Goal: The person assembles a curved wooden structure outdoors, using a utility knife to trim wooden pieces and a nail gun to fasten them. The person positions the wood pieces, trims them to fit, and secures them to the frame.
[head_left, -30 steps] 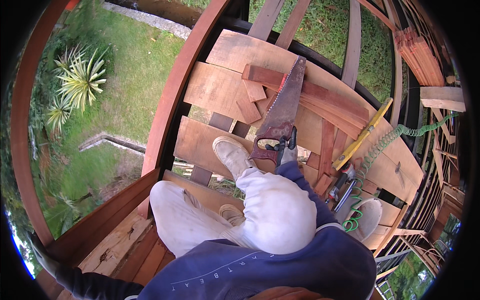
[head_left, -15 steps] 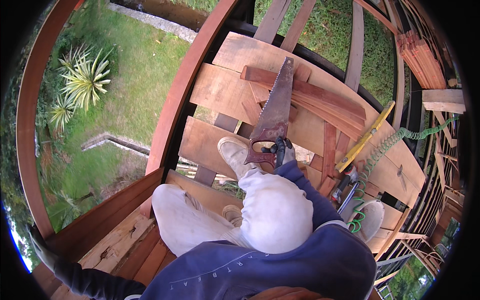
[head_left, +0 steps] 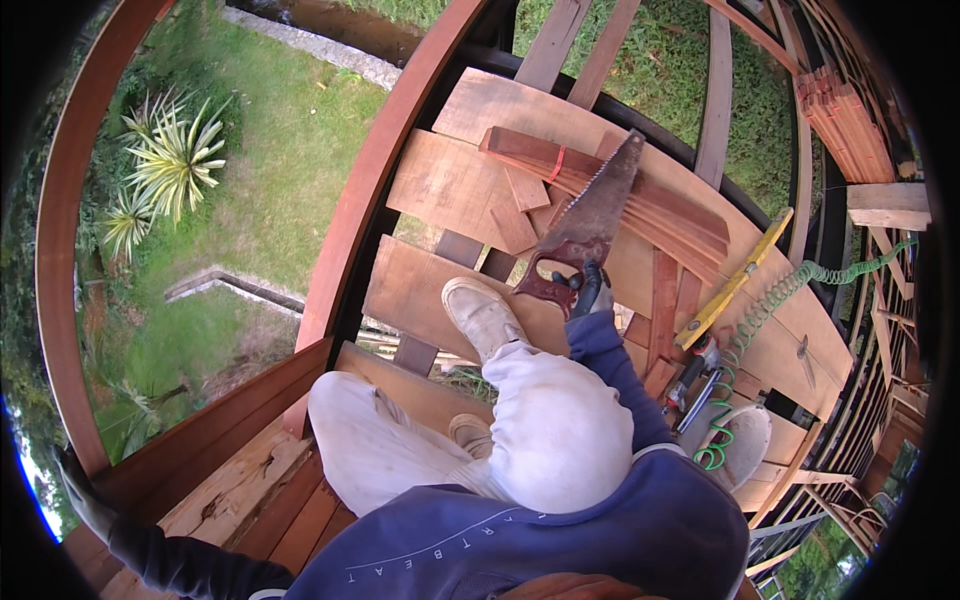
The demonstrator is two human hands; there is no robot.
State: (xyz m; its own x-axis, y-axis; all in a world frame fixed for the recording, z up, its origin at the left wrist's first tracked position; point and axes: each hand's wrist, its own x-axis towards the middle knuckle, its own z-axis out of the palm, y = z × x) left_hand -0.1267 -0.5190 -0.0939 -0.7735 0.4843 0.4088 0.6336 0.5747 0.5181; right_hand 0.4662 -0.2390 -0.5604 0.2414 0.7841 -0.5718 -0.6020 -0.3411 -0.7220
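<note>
My right hand, in a dark-and-grey glove, is closed on the brown handle of a hand saw. The rusty blade points away from me and to the right, its toothed edge facing left, above a bundle of reddish wood strips. Several short wood offcuts lie to the left of the blade. My left hand, gloved in grey, is at the far left rim beside a wooden beam; its fingers are too dark and small to read.
Loose planks with open gaps form the platform. To the right are a yellow spirit level, a power tool, a green coiled hose and a pale bucket. A wooden rail borders grass at left.
My right hand has carried the saw forward and to the right, so the blade crosses farther over the strip bundle. A red band on the bundle now shows. The left hand has barely moved.
</note>
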